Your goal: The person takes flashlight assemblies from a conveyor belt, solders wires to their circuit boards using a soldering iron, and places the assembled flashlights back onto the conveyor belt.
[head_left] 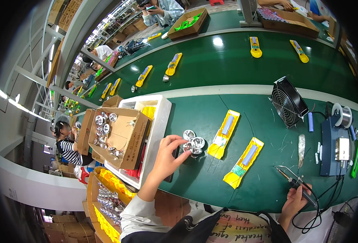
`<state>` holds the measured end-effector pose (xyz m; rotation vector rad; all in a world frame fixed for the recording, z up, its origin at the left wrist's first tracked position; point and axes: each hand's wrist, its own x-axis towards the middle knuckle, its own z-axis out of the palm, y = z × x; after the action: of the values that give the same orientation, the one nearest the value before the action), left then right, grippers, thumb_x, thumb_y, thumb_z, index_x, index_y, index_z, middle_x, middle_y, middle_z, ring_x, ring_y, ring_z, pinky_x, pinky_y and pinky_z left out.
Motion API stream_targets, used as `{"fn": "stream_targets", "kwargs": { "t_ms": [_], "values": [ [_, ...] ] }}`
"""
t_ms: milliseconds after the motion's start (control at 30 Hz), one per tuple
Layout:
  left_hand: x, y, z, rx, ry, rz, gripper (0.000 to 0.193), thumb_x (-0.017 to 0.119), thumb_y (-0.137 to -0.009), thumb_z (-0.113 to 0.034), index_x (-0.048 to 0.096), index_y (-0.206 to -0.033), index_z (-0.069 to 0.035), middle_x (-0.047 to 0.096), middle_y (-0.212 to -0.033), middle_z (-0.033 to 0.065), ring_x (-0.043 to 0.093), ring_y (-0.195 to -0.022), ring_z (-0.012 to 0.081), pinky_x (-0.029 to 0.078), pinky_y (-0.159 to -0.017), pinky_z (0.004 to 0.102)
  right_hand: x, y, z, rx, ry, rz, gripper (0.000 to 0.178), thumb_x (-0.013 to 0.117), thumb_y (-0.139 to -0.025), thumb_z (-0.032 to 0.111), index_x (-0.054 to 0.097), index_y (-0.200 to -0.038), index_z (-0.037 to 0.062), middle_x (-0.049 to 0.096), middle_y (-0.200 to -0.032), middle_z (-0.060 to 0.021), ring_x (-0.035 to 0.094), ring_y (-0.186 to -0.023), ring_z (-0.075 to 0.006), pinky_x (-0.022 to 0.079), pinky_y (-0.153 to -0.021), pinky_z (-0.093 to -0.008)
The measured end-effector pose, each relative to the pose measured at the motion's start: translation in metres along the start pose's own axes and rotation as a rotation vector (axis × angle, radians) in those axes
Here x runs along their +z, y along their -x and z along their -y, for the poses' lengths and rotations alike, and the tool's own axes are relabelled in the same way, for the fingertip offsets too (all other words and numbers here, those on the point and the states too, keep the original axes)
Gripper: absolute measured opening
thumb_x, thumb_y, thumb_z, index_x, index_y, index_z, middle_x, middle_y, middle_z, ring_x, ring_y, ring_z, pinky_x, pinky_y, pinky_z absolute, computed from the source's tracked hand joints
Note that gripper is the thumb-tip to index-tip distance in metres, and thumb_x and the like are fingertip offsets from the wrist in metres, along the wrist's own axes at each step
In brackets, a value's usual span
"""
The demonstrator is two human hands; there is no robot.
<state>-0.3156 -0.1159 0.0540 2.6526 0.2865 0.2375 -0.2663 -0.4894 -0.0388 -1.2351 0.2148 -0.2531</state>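
Note:
My left hand (167, 157) reaches to a small cluster of shiny silver reflector cups (197, 142) on the green bench. Its thumb and index finger close on the nearest reflector cup; the others touch it. In my right hand (295, 197) is a black-handled soldering iron (284, 174) with a thin metal guide along it, tip pointing to the upper left. Between my hands lie two open yellow flashlight housings: the far housing (216, 150) and the near housing (227, 178). Each holds a bluish cylindrical battery (249, 155), and thin dark wires stick out.
A cardboard box (124, 139) of reflector cups rests on a white foam tray (163, 117) at left. A black fan (289, 102) and a blue soldering station (329, 141) with a solder spool (342, 116) stand at right. Beyond runs a green conveyor (211, 56) carrying yellow housings.

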Motion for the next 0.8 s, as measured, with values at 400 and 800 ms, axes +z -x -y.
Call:
{"fn": "stream_targets", "kwargs": {
  "t_ms": [400, 800],
  "values": [
    [0.029, 0.028, -0.014, 0.195, 0.243, -0.171, 0.01, 0.053, -0.071, 0.003, 0.054, -0.078, -0.004, 0.057, -0.081, 0.0095, 0.053, -0.085, 0.0273, 0.037, -0.086, 0.0405, 0.01, 0.001, 0.008, 0.065, -0.09, 0.016, 0.014, 0.051, -0.08, 0.009, 0.04, -0.087, 0.0032, 0.045, -0.065, -0.0033, 0.045, -0.046, -0.0078, 0.035, -0.038, -0.0173],
    [0.122, 0.064, -0.08, -0.127, 0.515, -0.307, 0.009, 0.063, -0.067, 0.0, 0.061, -0.075, -0.003, 0.054, -0.07, 0.0072, 0.05, -0.064, 0.0206, 0.043, -0.066, 0.03, 0.03, 0.019, 0.011, 0.117, -0.041, 0.103, 0.015, 0.051, -0.079, 0.011, 0.038, -0.084, 0.0045, 0.046, -0.06, -0.0047, 0.043, -0.042, -0.0088, 0.035, -0.037, -0.0173]
  ]
}}
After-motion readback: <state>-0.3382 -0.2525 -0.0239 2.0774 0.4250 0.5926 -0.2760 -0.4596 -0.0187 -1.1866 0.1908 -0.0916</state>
